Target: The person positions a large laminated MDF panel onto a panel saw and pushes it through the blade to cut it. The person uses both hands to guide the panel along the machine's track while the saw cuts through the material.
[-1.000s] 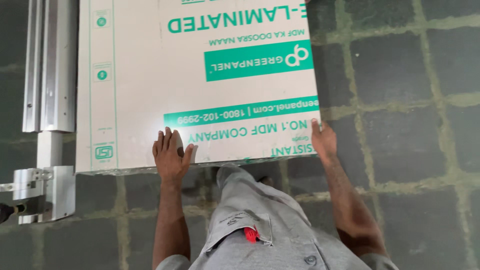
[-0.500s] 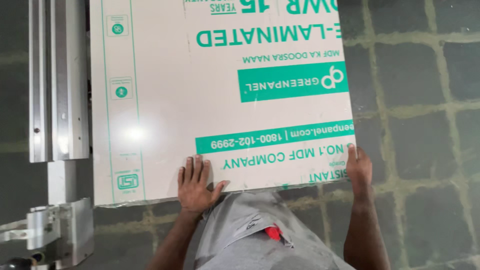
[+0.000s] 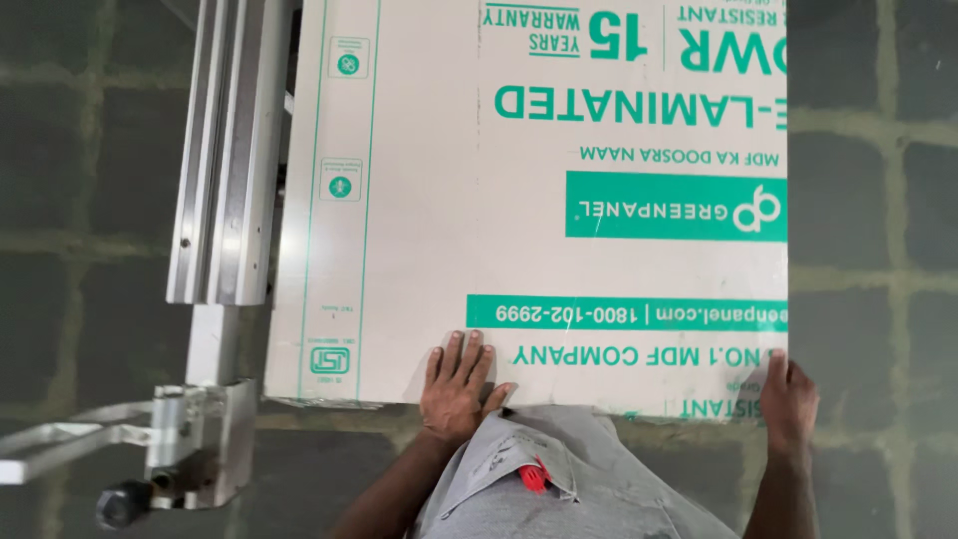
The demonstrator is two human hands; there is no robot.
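A large white laminated board (image 3: 479, 230) with green printed panels lies flat in front of me, seen from above. My left hand (image 3: 457, 384) rests palm down on its near edge, fingers spread. The near right corner of the board is gripped by my right hand (image 3: 788, 399), fingers curled over the edge. My grey shirt (image 3: 559, 489) with a red object in its pocket shows below the board.
A long aluminium rail (image 3: 225, 160) runs along the board's left side. It ends in a metal bracket with a black knob (image 3: 125, 502) at the lower left. Dark grey paving tiles (image 3: 878, 200) with pale joints lie underneath.
The view has shifted, so the board and both hands sit further right and lower in the picture. Both hands keep their places on the board's near edge.
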